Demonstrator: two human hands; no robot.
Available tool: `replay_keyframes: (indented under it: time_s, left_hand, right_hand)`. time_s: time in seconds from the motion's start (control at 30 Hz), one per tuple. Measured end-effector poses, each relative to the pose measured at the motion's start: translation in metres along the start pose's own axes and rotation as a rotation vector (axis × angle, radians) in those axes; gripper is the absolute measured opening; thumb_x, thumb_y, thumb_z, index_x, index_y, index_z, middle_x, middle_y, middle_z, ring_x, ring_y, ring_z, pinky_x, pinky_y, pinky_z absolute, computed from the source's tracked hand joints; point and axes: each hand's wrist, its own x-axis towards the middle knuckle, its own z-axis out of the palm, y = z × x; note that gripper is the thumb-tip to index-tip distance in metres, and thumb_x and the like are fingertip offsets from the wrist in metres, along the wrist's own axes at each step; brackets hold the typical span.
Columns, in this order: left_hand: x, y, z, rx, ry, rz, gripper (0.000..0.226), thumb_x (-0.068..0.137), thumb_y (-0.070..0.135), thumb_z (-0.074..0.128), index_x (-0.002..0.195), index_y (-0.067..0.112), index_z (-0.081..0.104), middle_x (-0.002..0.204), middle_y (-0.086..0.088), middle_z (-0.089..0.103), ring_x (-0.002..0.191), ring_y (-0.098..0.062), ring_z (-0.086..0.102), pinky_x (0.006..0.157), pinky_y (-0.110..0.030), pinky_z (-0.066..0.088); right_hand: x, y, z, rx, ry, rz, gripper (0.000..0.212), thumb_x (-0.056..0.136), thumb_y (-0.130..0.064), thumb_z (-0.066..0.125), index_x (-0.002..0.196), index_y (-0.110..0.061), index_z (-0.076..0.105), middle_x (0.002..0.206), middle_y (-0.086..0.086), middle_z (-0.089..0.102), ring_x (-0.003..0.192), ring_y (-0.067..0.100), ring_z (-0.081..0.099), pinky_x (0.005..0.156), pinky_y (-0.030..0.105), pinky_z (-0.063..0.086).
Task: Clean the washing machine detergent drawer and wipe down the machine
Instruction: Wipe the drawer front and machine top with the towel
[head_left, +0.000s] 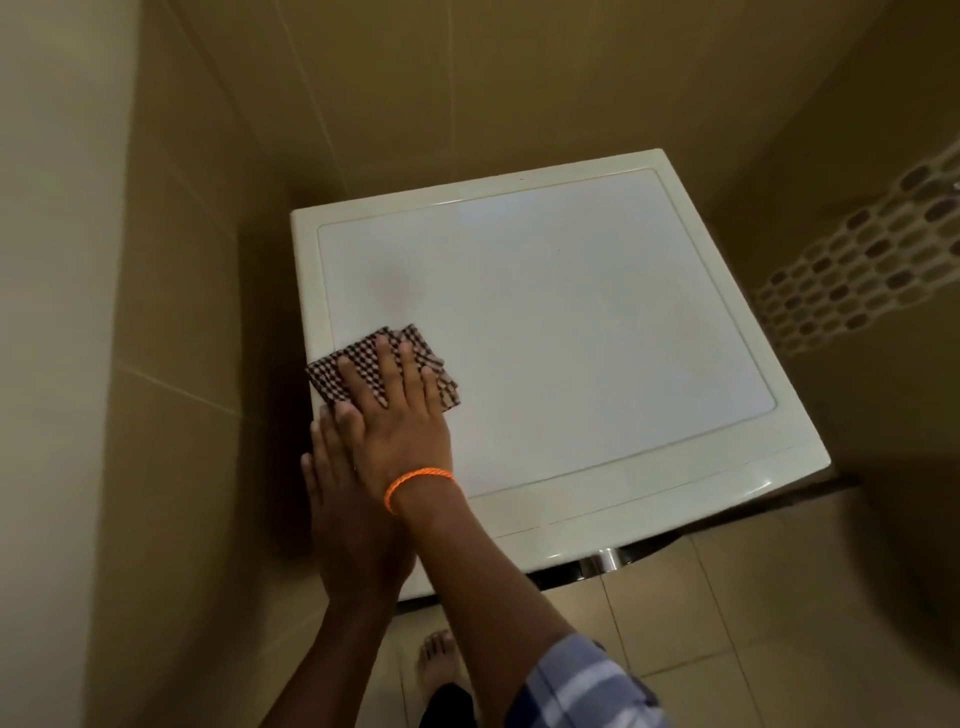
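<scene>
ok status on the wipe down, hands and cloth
Right hand flat on checked cloth, pressing it to washer top near left edge. Left hand open along washer's left side. Nothing in the way on top.

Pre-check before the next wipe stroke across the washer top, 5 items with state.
1. Checkered cloth lies flat on the washing machine top: ok.
2. Right hand presses the cloth with straight fingers: ok.
3. Left hand rests at the machine's left edge: ok.
4. Wipe path to the right free of objects: ok.
5. Faint smudge beyond the cloth cleaned: not ok.
</scene>
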Motion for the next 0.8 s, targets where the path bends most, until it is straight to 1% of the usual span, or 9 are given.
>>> replay_keyframes:
  time_s: [0.07, 0.13, 0.2, 0.3, 0.4, 0.47, 0.6, 0.7, 0.8]
  left_hand:
    - [0.001, -0.001, 0.002, 0.034, 0.008, -0.022, 0.087, 0.105, 0.052, 0.03, 0.172, 0.002, 0.004, 0.18, -0.022, 0.009, 0.168, -0.037, 0.01, 0.135, -0.055, 0.016]
    - [0.0, 0.003, 0.004, -0.004, 0.03, -0.069, 0.085, 0.105, 0.045, 0.037, 0.171, -0.001, 0.009, 0.18, -0.022, 0.011, 0.167, -0.037, 0.012, 0.135, -0.053, 0.016]
    - [0.001, 0.006, 0.005, -0.048, 0.032, -0.104, 0.085, 0.105, 0.047, 0.036, 0.171, 0.001, 0.011, 0.18, -0.019, 0.011, 0.168, -0.035, 0.012, 0.136, -0.051, 0.016]
    - [-0.001, 0.005, 0.005, -0.061, 0.025, -0.107, 0.085, 0.106, 0.049, 0.034, 0.172, 0.003, 0.01, 0.181, -0.017, 0.01, 0.168, -0.034, 0.012, 0.135, -0.051, 0.018]
    - [-0.001, 0.006, 0.004, -0.068, 0.014, -0.107, 0.085, 0.106, 0.049, 0.035, 0.172, 0.003, 0.009, 0.181, -0.017, 0.01, 0.168, -0.034, 0.011, 0.135, -0.051, 0.018]
    - [0.0, 0.006, 0.004, -0.061, 0.006, -0.102, 0.086, 0.106, 0.05, 0.035, 0.172, 0.003, 0.008, 0.181, -0.017, 0.009, 0.168, -0.034, 0.011, 0.136, -0.05, 0.017]
    - [0.0, 0.006, 0.003, -0.068, 0.009, -0.076, 0.082, 0.107, 0.047, 0.033, 0.172, 0.004, 0.009, 0.181, -0.015, 0.009, 0.168, -0.032, 0.01, 0.136, -0.049, 0.016]
    - [0.001, 0.006, 0.002, -0.073, 0.019, -0.037, 0.077, 0.108, 0.043, 0.031, 0.173, 0.005, 0.012, 0.182, -0.013, 0.01, 0.169, -0.028, 0.009, 0.136, -0.049, 0.018]
    - [0.0, 0.006, 0.002, -0.057, 0.029, -0.02, 0.074, 0.108, 0.036, 0.034, 0.171, 0.002, 0.017, 0.181, -0.015, 0.015, 0.169, -0.029, 0.011, 0.134, -0.052, 0.022]
  right_hand:
    - [0.004, 0.013, -0.004, -0.011, 0.013, -0.046, 0.057, 0.107, -0.053, 0.024, 0.163, -0.043, 0.024, 0.176, 0.001, 0.003, 0.162, 0.021, -0.007, 0.131, 0.045, 0.002]
    - [0.006, 0.053, -0.011, -0.051, 0.051, -0.087, 0.056, 0.106, -0.051, 0.031, 0.161, -0.041, 0.032, 0.175, 0.002, 0.012, 0.163, 0.023, 0.003, 0.131, 0.045, 0.006]
    - [0.013, 0.108, -0.027, -0.059, 0.116, -0.029, 0.054, 0.106, -0.047, 0.038, 0.158, -0.036, 0.042, 0.173, 0.008, 0.022, 0.161, 0.029, 0.015, 0.13, 0.05, 0.014]
    - [0.02, 0.211, -0.071, -0.13, 0.163, 0.178, 0.058, 0.105, -0.052, 0.033, 0.157, -0.03, 0.045, 0.169, 0.017, 0.03, 0.157, 0.04, 0.024, 0.125, 0.057, 0.023]
    - [0.014, 0.298, -0.127, -0.167, 0.131, 0.458, 0.073, 0.097, -0.064, 0.014, 0.164, -0.036, 0.028, 0.174, 0.013, 0.014, 0.161, 0.036, 0.011, 0.128, 0.056, 0.012]
    - [0.011, 0.32, -0.143, -0.159, 0.126, 0.58, 0.071, 0.098, -0.064, 0.012, 0.165, -0.041, 0.018, 0.176, 0.007, 0.004, 0.162, 0.031, 0.003, 0.129, 0.054, 0.004]
    - [0.025, 0.286, -0.118, -0.179, 0.234, 0.62, 0.07, 0.1, -0.057, 0.018, 0.165, -0.032, 0.027, 0.174, 0.017, 0.011, 0.16, 0.04, 0.009, 0.128, 0.06, 0.009]
    - [0.035, 0.213, -0.079, -0.179, 0.24, 0.399, 0.064, 0.103, -0.052, 0.027, 0.161, -0.026, 0.038, 0.17, 0.023, 0.021, 0.158, 0.045, 0.017, 0.126, 0.061, 0.014]
    - [0.039, 0.109, -0.031, -0.093, 0.22, 0.151, 0.058, 0.105, -0.044, 0.04, 0.161, -0.028, 0.039, 0.17, 0.022, 0.021, 0.159, 0.041, 0.017, 0.127, 0.056, 0.016]
